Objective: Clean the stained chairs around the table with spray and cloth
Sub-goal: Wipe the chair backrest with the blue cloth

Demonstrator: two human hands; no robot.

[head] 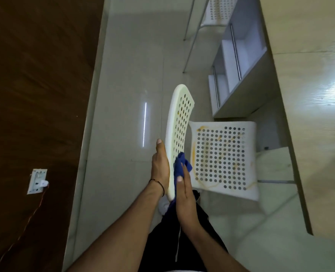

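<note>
Right hand [185, 195] is laid flat, fingers straight, and the blue cloth [182, 163] is pressed under it against the front of the backrest [179, 114]. Left hand [159, 167] is spread flat on the back face as a brace; nothing is gripped. The backrest's long axis is directed away from the body, so strokes along it are likely needed. The stained seat [222, 158] is found just right of the cloth hand, the nearer one. A second chair [217, 10] is seen farther off by the table [310, 95]. No spray bottle is seen.
</note>
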